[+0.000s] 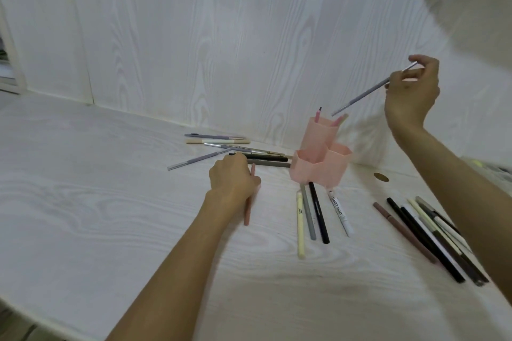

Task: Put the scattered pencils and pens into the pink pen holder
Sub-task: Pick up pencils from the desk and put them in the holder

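Observation:
The pink pen holder [318, 166] stands on the white table, made of three hexagonal tubes; two pink pens poke out of its tall back tube. My right hand [412, 91] is raised to the holder's upper right, pinching a lilac-grey pencil [365, 93] whose lower tip hangs just above the tall tube. My left hand [234, 177] rests on the table left of the holder, fingers closed around a dusty-pink pen [248, 207]. Several pens lie in a pile [235, 151] behind that hand, more lie in front of the holder [318, 213], and another group lies at the right [432, 235].
A white wood-grain wall [221, 36] rises right behind the holder. A small round brass-coloured fitting [381, 176] is set in the table to the holder's right. The table's front edge [41, 321] curves at the lower left.

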`<state>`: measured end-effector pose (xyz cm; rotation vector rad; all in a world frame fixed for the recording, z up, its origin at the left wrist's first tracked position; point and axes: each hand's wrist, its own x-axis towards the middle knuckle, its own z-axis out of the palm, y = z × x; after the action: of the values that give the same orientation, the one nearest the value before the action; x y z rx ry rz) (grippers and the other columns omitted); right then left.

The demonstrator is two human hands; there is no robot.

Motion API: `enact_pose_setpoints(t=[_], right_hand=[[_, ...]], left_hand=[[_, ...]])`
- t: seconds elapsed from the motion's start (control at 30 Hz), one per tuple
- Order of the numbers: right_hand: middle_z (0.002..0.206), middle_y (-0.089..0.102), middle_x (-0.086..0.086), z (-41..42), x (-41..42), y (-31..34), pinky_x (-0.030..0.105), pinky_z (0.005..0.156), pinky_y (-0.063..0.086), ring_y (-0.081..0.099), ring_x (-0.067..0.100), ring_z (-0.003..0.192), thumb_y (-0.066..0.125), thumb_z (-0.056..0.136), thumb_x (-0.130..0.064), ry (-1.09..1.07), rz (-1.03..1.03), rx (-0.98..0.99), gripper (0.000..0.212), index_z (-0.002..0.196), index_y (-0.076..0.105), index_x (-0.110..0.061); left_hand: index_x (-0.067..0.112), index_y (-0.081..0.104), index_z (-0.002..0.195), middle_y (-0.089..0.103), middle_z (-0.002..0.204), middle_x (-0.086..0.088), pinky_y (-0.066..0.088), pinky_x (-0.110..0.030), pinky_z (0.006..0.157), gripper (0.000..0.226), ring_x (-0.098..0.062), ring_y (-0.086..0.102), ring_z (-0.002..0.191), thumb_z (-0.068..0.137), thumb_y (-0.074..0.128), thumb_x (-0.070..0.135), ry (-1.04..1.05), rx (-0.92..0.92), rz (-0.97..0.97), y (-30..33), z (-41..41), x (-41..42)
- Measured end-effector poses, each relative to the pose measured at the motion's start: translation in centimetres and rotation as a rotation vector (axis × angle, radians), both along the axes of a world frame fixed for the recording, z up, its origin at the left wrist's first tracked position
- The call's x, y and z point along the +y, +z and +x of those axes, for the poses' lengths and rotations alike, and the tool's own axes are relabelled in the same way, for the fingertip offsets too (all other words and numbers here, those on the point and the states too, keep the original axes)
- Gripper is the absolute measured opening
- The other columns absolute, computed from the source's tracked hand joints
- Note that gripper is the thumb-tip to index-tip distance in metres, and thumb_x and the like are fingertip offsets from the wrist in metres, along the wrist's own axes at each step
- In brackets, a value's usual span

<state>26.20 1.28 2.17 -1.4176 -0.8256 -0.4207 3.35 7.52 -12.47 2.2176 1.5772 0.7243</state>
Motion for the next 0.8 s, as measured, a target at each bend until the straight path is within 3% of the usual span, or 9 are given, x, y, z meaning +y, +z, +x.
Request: enact_pose_setpoints(t=[0.07, 0.1, 0.2, 0.27, 0.43, 0.6, 0.7, 0.8], right_hand=[[0.079, 0.053, -0.007, -0.4, 0.6, -0.6, 0.014, 0.067, 0.048, 0.053, 0.003, 0.066, 0.047, 0.089, -0.009, -0.011, -0.046, -0.149, 0.031, 0.119, 0.049, -0.011], [0.083, 0.055, -0.005, -0.6, 0.8, -1.2, 0.014, 0.065, 0.045, 0.053, 0.002, 0.066, 0.047, 0.089, -0.01, -0.01, -0.09, -0.223, 0.03, 0.12, 0.049, -0.012], [0.09, 0.059, -0.001, -1.4, 1.3, -3.4, 0.025, 0.072, 0.04, 0.054, 0.012, 0.082, 0.047, 0.092, -0.015, 0.012, -0.294, -0.408, 0.03, 0.122, 0.05, -0.016], [0.095, 0.064, 0.001, -1.8, 1.5, -4.9, 0.026, 0.076, 0.035, 0.053, 0.017, 0.093, 0.049, 0.093, -0.017, 0.01, -0.423, -0.5, 0.03, 0.123, 0.053, -0.018], [0.114, 0.063, 0.009, -1.2, 1.1, -7.0, 0.034, 0.088, 0.033, 0.048, 0.027, 0.11, 0.049, 0.092, -0.014, -0.012, -0.549, -0.651, 0.028, 0.114, 0.066, -0.014], [0.122, 0.053, 0.005, -0.8, -1.1, -8.0, 0.032, 0.089, 0.033, 0.044, 0.022, 0.113, 0.055, 0.089, -0.014, 0.063, -0.475, -0.593, 0.036, 0.124, 0.058, -0.019], [0.107, 0.055, -0.003, -0.2, -3.6, -10.8, 0.023, 0.075, 0.033, 0.046, 0.014, 0.097, 0.056, 0.089, -0.015, 0.092, -0.422, -0.49, 0.025, 0.112, 0.063, -0.022], [0.094, 0.058, -0.008, 0.8, -5.6, -14.5, 0.015, 0.059, 0.031, 0.049, 0.01, 0.08, 0.06, 0.088, -0.022, 0.105, -0.526, -0.335, 0.015, 0.102, 0.064, -0.026]], left_hand=[[0.014, 0.069, 0.098, 0.067, 0.096, -0.003, 0.037, -0.029, 0.067, 0.024, -0.026, 0.061, 0.095, 0.081, 0.063, 0.03, -0.021, -0.029, -0.034, 0.1, 0.0, 0.0], [0.014, 0.07, 0.098, 0.067, 0.097, -0.003, 0.038, -0.029, 0.067, 0.024, -0.026, 0.061, 0.095, 0.082, 0.063, 0.031, -0.028, -0.042, -0.047, 0.1, 0.0, 0.0], [0.015, 0.069, 0.104, 0.067, 0.101, -0.003, 0.037, -0.029, 0.069, 0.027, -0.027, 0.06, 0.099, 0.083, 0.061, 0.03, -0.026, -0.089, -0.063, 0.2, 0.0, -0.1], [0.015, 0.066, 0.109, 0.067, 0.106, -0.003, 0.036, -0.028, 0.071, 0.03, -0.027, 0.059, 0.103, 0.083, 0.061, 0.03, -0.014, -0.124, -0.07, 0.1, -0.1, -0.1], [0.017, 0.067, 0.112, 0.07, 0.104, -0.004, 0.038, -0.028, 0.071, 0.031, -0.028, 0.061, 0.103, 0.086, 0.059, 0.03, -0.023, -0.203, -0.07, 0.3, -0.3, 0.1], [0.019, 0.072, 0.098, 0.072, 0.087, -0.003, 0.038, -0.027, 0.065, 0.023, -0.025, 0.063, 0.088, 0.085, 0.058, 0.031, -0.022, -0.239, -0.045, 0.5, -0.4, -0.1], [0.023, 0.071, 0.092, 0.068, 0.085, 0.001, 0.037, -0.028, 0.065, 0.018, -0.022, 0.059, 0.083, 0.084, 0.058, 0.034, -0.02, -0.243, -0.029, 0.6, -0.3, 0.0], [0.027, 0.069, 0.095, 0.06, 0.075, 0.015, 0.037, -0.027, 0.067, 0.018, -0.015, 0.055, 0.08, 0.081, 0.06, 0.035, -0.01, -0.288, 0.014, 0.7, -0.2, 0.0]])
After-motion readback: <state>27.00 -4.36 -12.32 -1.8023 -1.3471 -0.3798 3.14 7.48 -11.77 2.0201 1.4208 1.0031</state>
